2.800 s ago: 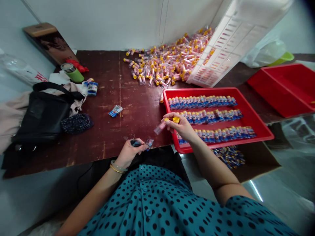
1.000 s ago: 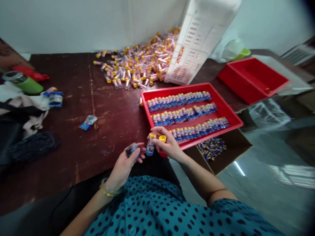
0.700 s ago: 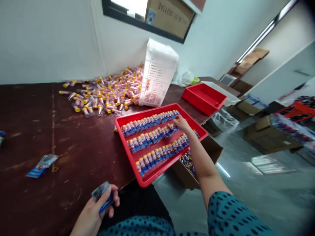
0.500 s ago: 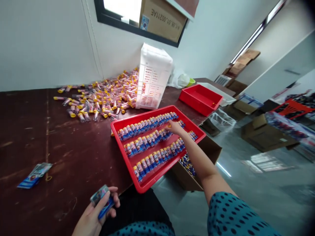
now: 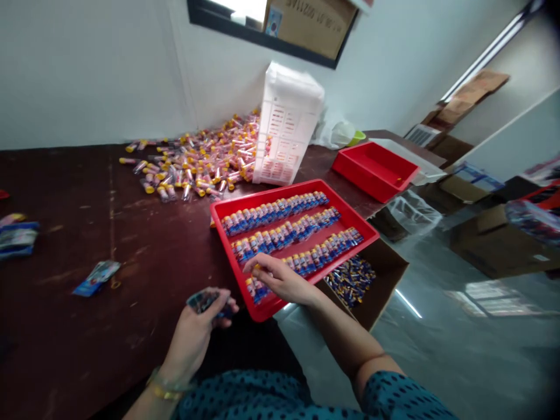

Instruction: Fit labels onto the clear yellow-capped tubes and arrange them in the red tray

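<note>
My left hand (image 5: 207, 312) is closed around a small stack of clear-and-blue printed plastic packets (image 5: 202, 300), just left of the red tray's near corner. Rows of small yellow-capped tubes in blue-printed wraps (image 5: 280, 237) stand in the red tray (image 5: 301, 283). Over the left part of the nearest row hangs my right hand (image 5: 280, 279), its fingers curled together. A bit of yellow shows by those fingertips, but whether it is gripped or lies behind them is unclear. Similar flat packets (image 5: 96, 278) rest on the dark table to the left.
A heap of pink, yellow-capped tubes (image 5: 196, 160) lies by the wall beside a tipped white basket (image 5: 286, 125). Another red tray (image 5: 376, 169) sits to the right. Below the table edge, an open carton (image 5: 385, 274) holds many small wrapped pieces. A brown tabletop (image 5: 56, 204) extends left.
My right hand has moved from the far part of the middle row to the left part of the nearest row. My left hand, still holding the packets, has come closer to the tray.
</note>
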`<act>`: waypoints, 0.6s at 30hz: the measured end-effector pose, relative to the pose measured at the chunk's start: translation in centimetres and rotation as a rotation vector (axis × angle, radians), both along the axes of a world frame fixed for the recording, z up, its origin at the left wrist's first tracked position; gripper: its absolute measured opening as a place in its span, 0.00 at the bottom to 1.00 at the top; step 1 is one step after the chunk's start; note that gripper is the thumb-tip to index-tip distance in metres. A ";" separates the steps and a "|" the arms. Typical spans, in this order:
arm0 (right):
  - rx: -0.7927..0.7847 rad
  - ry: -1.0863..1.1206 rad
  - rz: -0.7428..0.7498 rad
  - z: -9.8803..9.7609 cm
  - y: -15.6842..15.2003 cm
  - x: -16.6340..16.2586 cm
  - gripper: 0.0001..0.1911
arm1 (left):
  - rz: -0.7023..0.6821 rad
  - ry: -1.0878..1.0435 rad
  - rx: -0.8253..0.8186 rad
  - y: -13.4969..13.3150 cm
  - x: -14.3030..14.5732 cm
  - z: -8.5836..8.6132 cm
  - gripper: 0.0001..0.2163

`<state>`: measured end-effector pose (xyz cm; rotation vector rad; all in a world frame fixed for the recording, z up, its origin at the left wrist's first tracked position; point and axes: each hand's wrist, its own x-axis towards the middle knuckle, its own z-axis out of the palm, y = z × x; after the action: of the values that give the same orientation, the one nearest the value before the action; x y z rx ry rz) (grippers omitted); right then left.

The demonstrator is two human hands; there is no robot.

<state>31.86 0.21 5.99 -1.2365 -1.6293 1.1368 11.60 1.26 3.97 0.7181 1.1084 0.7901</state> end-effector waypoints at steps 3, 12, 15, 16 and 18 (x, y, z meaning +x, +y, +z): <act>0.006 -0.018 -0.031 -0.7 -0.2 -2.9 0.11 | 0.063 -0.033 0.015 0.2 0.6 0.1 0.17; -0.004 -0.008 -0.029 -1.8 0.9 -3.6 0.12 | -0.104 -0.057 0.028 0.3 -1.4 -0.7 0.13; 0.033 0.006 -0.007 -1.4 1.2 -2.5 0.17 | -0.143 -0.037 0.057 0.4 -1.9 -1.2 0.11; 0.053 0.014 -0.017 -1.2 1.4 -2.1 0.18 | -0.142 -0.019 0.061 0.4 -2.0 -1.3 0.11; 0.067 0.058 -0.080 -1.0 1.6 -1.1 0.19 | -0.159 0.028 0.079 0.4 -2.2 -1.2 0.12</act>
<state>30.80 1.85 4.94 -1.2045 -1.5488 1.0513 9.42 1.70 2.72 0.8752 1.0360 0.6925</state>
